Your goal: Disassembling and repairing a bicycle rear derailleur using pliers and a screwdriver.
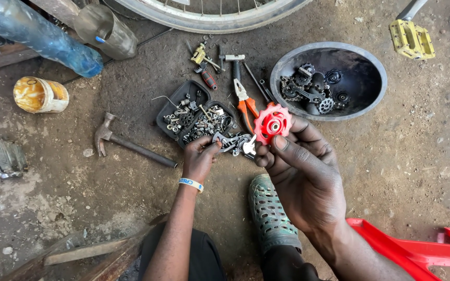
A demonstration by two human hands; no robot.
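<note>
My right hand [302, 171] holds up a red toothed pulley wheel [272, 124] between thumb and fingers. My left hand [200, 156] reaches down to the ground and pinches a small metal part [220, 139] at the edge of a black tray [169, 112] filled with nuts, bolts and washers. More shiny metal bits [241, 143] lie between the two hands.
A black bowl [371, 65] holds gears and pulley wheels. Orange-handled pliers [244, 99], a claw hammer [126, 143], a yellow pedal [411, 39], a rusty tin [40, 95], a blue plastic bottle [42, 39], a bicycle wheel rim [214, 21] and a red plastic stool [417, 250] surround me. My green clog [269, 213] rests on the dirt floor.
</note>
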